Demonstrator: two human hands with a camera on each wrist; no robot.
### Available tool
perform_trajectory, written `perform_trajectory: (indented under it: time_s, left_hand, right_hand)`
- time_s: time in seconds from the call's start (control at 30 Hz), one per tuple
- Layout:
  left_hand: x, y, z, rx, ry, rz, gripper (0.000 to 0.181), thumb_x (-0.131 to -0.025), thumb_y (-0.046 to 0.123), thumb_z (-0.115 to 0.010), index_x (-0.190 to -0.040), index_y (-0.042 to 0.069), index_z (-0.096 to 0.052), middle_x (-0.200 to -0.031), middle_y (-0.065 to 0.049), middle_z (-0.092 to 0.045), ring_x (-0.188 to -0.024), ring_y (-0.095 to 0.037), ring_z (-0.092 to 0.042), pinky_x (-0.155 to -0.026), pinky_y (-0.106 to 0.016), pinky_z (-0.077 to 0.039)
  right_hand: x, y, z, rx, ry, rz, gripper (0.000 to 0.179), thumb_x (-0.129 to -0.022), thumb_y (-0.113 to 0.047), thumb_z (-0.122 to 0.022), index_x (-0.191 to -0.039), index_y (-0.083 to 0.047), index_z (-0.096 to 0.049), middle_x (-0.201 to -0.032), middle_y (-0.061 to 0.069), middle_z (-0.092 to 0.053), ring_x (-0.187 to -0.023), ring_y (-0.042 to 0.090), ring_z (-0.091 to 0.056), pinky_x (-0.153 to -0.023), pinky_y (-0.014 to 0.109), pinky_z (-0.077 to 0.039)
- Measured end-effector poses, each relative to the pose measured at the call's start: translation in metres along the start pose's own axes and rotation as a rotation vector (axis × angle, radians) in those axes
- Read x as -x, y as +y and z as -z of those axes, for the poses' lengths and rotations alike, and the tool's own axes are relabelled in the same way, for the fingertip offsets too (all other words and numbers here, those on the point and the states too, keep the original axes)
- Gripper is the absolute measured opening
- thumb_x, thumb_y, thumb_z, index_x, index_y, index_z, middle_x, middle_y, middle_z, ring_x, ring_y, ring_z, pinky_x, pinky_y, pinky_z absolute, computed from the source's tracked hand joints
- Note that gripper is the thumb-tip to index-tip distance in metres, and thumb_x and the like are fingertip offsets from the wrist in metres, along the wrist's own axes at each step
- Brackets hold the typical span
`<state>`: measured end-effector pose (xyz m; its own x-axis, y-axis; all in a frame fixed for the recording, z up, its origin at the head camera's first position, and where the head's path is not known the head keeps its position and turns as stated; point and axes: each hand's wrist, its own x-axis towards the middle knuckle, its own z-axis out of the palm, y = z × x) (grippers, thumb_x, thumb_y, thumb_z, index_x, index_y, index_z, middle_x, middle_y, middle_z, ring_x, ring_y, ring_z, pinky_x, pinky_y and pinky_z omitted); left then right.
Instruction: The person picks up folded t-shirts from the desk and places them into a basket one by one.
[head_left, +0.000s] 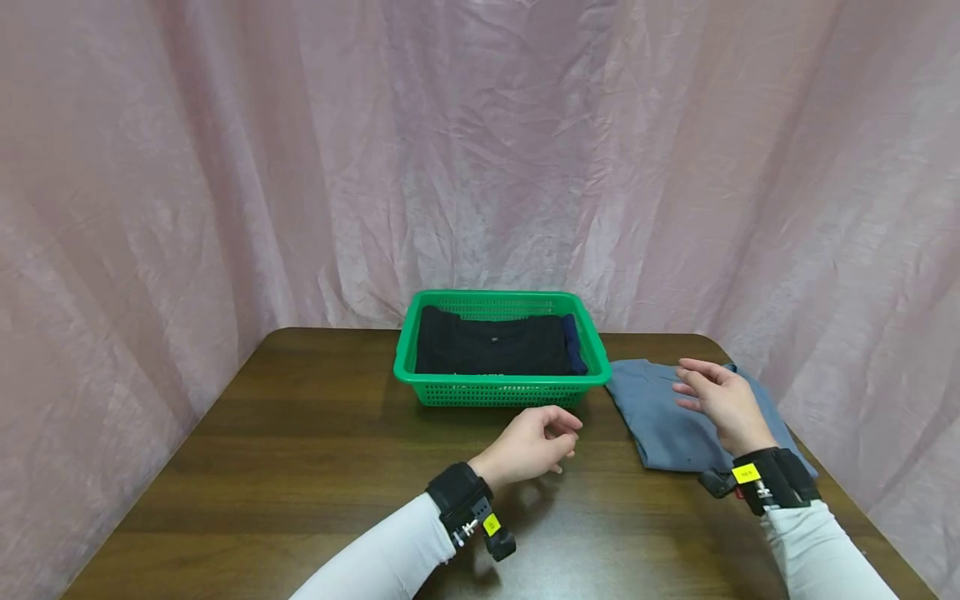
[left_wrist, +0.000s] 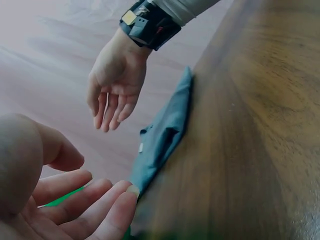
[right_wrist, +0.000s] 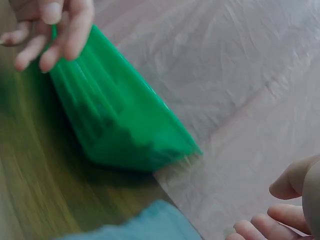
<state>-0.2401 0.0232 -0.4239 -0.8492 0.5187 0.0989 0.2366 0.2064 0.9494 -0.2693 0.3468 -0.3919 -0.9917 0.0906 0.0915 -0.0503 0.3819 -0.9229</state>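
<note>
In the head view a folded blue-grey garment (head_left: 660, 417) lies at the right side of the table. My right hand (head_left: 723, 407) hovers over it, fingers loosely bent and holding nothing. My left hand (head_left: 528, 446) hangs above the table in front of the green basket (head_left: 504, 392), its fingers relaxed with nothing between them. Folded black clothing (head_left: 491, 346) lies in the basket, with a dark navy piece (head_left: 573, 343) showing at its right edge. The left wrist view shows the garment (left_wrist: 162, 137) beyond my left fingers, below the right hand (left_wrist: 117, 80).
The brown wooden table (head_left: 262, 433) carries the basket near its far edge, with the garment close by on the right. A pink curtain (head_left: 480, 167) hangs directly behind the table and along its sides.
</note>
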Motion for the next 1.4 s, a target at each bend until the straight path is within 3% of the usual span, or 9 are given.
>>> perform_trajectory:
  time_s: [0.23,0.37,0.53,0.73,0.83,0.93,1.07,1.2,1.4]
  left_hand:
    - [-0.011,-0.007,-0.02,0.027,0.022,0.034,0.029,-0.104,0.005,-0.064,-0.13,-0.006,-0.07,-0.105,-0.016,-0.074,-0.094,-0.036,-0.076,-0.071,-0.038,-0.067]
    - [-0.019,-0.009,-0.032,0.039,0.02,0.048,0.03,-0.103,0.004,-0.064,-0.131,-0.006,-0.069,-0.099,-0.005,-0.071,-0.086,-0.029,-0.076,-0.069,-0.034,-0.067]
    - [-0.026,-0.011,-0.047,0.044,0.01,0.06,0.034,-0.102,0.005,-0.063,-0.134,-0.006,-0.067,-0.098,-0.003,-0.07,-0.079,-0.024,-0.075,-0.068,-0.031,-0.066]
    - [-0.037,-0.014,-0.064,0.083,0.052,0.07,0.032,-0.101,0.004,-0.064,-0.132,-0.006,-0.068,-0.097,-0.003,-0.07,-0.076,-0.021,-0.075,-0.067,-0.03,-0.066]
    - [-0.045,-0.015,-0.071,0.096,0.086,0.069,0.033,-0.101,0.004,-0.066,-0.132,-0.006,-0.067,-0.097,-0.003,-0.07,-0.075,-0.021,-0.075,-0.068,-0.03,-0.066]
    - [-0.053,-0.017,-0.078,0.081,0.124,0.072,0.034,-0.1,0.006,-0.067,-0.132,-0.004,-0.067,-0.101,-0.004,-0.069,-0.072,-0.021,-0.077,-0.067,-0.029,-0.066]
    - [-0.062,-0.017,-0.085,0.051,0.156,0.091,0.042,-0.1,0.011,-0.072,-0.14,-0.001,-0.065,-0.116,-0.01,-0.07,-0.071,-0.021,-0.079,-0.068,-0.027,-0.065]
    - [-0.067,-0.015,-0.093,0.027,0.156,0.113,0.052,-0.101,0.016,-0.077,-0.149,0.002,-0.062,-0.131,-0.017,-0.069,-0.073,-0.024,-0.081,-0.068,-0.026,-0.065]
    - [-0.074,-0.013,-0.101,-0.034,0.111,0.113,0.052,-0.1,0.016,-0.08,-0.15,0.007,-0.065,-0.12,-0.011,-0.071,-0.072,-0.02,-0.081,-0.067,-0.023,-0.064]
  right_hand:
    - [-0.006,0.021,0.024,0.037,0.061,-0.027,0.066,-0.118,-0.034,-0.046,-0.165,0.01,-0.037,-0.162,0.036,-0.044,-0.091,-0.016,-0.064,-0.082,0.017,-0.063]
    - [-0.007,0.033,0.038,0.064,0.093,-0.057,0.065,-0.118,-0.032,-0.043,-0.165,0.012,-0.035,-0.164,0.039,-0.041,-0.088,-0.018,-0.063,-0.08,0.017,-0.063]
    - [-0.009,0.046,0.058,0.086,0.171,-0.109,0.066,-0.117,-0.031,-0.042,-0.163,0.016,-0.035,-0.162,0.042,-0.041,-0.08,-0.019,-0.059,-0.074,0.015,-0.062]
    - [-0.01,0.061,0.085,0.177,0.237,-0.156,0.066,-0.116,-0.03,-0.042,-0.161,0.017,-0.037,-0.158,0.045,-0.044,-0.074,-0.018,-0.055,-0.067,0.015,-0.06]
    - [-0.01,0.069,0.096,0.261,0.282,-0.2,0.065,-0.114,-0.032,-0.044,-0.159,0.014,-0.044,-0.154,0.042,-0.051,-0.075,-0.007,-0.059,-0.066,0.019,-0.057]
    - [-0.008,0.075,0.104,0.331,0.302,-0.258,0.066,-0.113,-0.035,-0.046,-0.158,0.012,-0.047,-0.155,0.041,-0.05,-0.099,0.025,-0.07,-0.081,0.037,-0.056]
    - [-0.006,0.084,0.107,0.426,0.312,-0.272,0.064,-0.112,-0.036,-0.048,-0.152,0.014,-0.05,-0.155,0.042,-0.048,-0.132,0.058,-0.054,-0.088,0.049,-0.048]
    - [-0.004,0.09,0.104,0.493,0.28,-0.287,0.062,-0.11,-0.033,-0.05,-0.15,0.015,-0.051,-0.153,0.042,-0.05,-0.13,0.058,-0.055,-0.083,0.044,-0.048]
    - [-0.003,0.097,0.1,0.519,0.214,-0.281,0.061,-0.108,-0.03,-0.056,-0.15,0.015,-0.051,-0.154,0.041,-0.049,-0.135,0.059,-0.052,-0.091,0.05,-0.05]
